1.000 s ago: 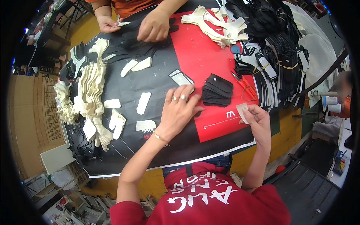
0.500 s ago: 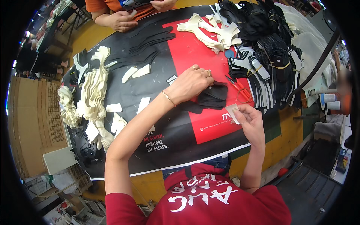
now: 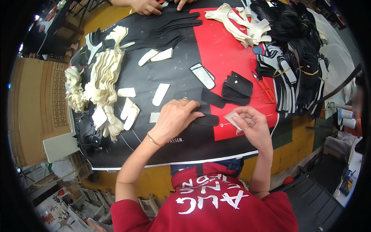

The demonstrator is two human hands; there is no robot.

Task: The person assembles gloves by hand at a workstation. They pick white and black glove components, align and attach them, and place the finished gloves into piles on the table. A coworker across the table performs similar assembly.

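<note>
My left hand (image 3: 178, 118) is low over the dark mat, its fingers curled onto the end of a rounded black fabric piece (image 3: 206, 120). Its fingertips are partly hidden. In my right hand (image 3: 252, 124), a small pale trapezoid piece (image 3: 233, 118) is pinched between thumb and fingers, just above the red part of the mat. Another black piece (image 3: 212, 97) lies beyond my left hand, next to a fanned stack of black pieces (image 3: 236, 89). A black piece with a white panel (image 3: 203, 75) rests farther back.
Red-handled snips (image 3: 264, 89) lie right of the stack. Bundled black and white pieces (image 3: 288, 58) fill the right back. Cream strips (image 3: 106, 73) are heaped at left, near loose white pieces (image 3: 160, 94). Across the table are another person's hands (image 3: 148, 7).
My left hand has moved from the stack left and nearer, bringing a black piece along. My right hand still holds the pale piece. The view has shifted slightly.
</note>
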